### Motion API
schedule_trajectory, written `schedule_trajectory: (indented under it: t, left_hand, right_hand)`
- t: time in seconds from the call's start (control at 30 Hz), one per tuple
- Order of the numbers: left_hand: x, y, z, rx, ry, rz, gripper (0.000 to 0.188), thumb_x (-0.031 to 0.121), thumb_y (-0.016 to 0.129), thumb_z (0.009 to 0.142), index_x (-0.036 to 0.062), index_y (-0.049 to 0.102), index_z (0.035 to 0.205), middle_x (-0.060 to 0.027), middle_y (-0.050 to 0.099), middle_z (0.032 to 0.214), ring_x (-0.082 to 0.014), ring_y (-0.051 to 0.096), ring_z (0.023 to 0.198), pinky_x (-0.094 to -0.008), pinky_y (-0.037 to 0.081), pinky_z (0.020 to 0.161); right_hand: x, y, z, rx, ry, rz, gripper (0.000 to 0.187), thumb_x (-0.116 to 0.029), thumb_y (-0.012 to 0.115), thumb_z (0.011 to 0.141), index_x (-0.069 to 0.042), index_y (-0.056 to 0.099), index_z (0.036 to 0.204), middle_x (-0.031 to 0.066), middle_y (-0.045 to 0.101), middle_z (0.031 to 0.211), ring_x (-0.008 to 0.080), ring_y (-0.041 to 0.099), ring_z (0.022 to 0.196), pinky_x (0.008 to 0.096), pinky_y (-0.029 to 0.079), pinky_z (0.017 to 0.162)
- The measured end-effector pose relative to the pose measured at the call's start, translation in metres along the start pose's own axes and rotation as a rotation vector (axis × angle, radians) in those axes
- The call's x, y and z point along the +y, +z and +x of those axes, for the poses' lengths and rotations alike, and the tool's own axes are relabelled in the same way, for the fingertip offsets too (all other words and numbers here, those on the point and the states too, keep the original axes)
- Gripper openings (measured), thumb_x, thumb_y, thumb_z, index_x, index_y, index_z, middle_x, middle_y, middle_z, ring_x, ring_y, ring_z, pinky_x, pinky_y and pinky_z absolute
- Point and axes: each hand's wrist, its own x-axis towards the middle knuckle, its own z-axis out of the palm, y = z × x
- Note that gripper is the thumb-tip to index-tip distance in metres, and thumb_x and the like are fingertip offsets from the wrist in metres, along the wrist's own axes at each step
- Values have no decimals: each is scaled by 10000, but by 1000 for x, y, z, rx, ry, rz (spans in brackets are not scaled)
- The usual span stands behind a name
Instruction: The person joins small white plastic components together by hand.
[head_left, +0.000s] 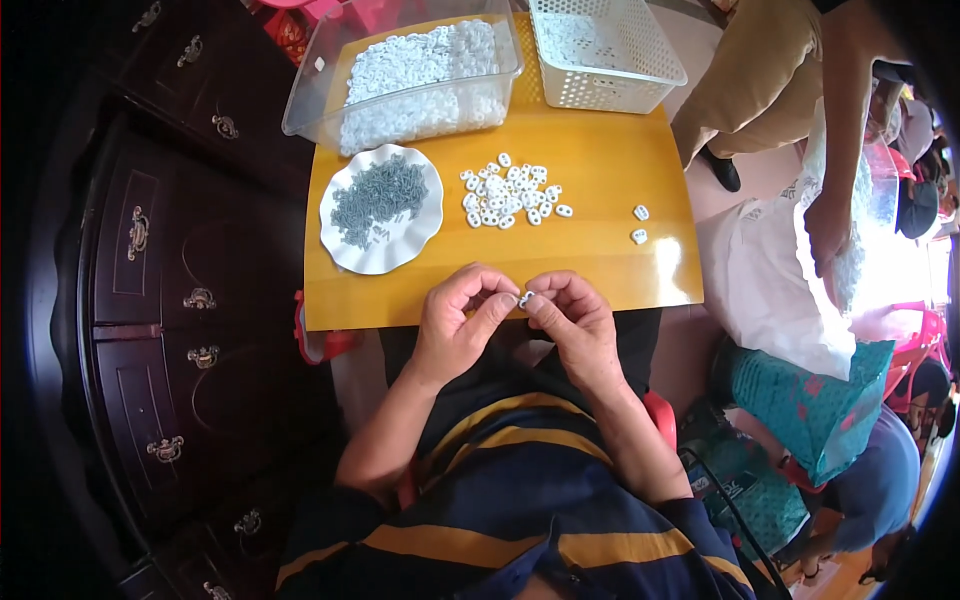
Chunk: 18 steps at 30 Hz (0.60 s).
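My left hand and my right hand meet at the near edge of a small yellow table. Between their fingertips they pinch one small white plastic piece. Farther out on the table lies a loose pile of the same white pieces, with two single white pieces to its right. A white scalloped plate at the left holds a heap of small grey metal parts.
A clear plastic tub of white pieces and a white perforated basket stand at the table's far edge. A dark wooden cabinet is on my left. Another person's hand holds a white bag at right.
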Motion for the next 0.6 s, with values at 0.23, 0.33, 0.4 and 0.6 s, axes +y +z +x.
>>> schedule_trajectory:
  t: [0.23,0.33,0.4,0.6]
  left_hand:
    - [-2,-1,-2,-14,0,-20,82,72,656,976,-8,640,982,-2,604,927,-48,540,789,-195,443,706]
    - [-4,-1,-1,0,24,-18,76,65,652,976,-10,639,984,-8,604,931,-51,541,791,-196,445,709]
    - [-5,-1,-1,12,40,-18,72,60,649,977,-11,638,985,-11,604,931,-52,542,792,-196,446,710]
    - [-3,-1,-1,-8,2,-6,63,52,644,976,-11,634,974,-12,603,928,-53,541,795,-194,446,710]
  right_hand:
    - [-1,1,-2,5,1,-37,139,-57,684,955,-34,648,1087,-18,667,937,49,594,812,200,498,747]
    - [-1,1,-1,-5,6,-44,137,-47,682,955,-30,648,1086,-13,667,935,51,593,811,202,500,750]
    - [2,1,-1,-9,-9,-47,130,-42,682,953,-25,650,1079,-11,666,930,52,591,809,206,504,749]
    - [2,2,0,-9,-17,-40,117,-43,687,952,-20,655,1062,-12,662,915,54,590,797,208,510,735]
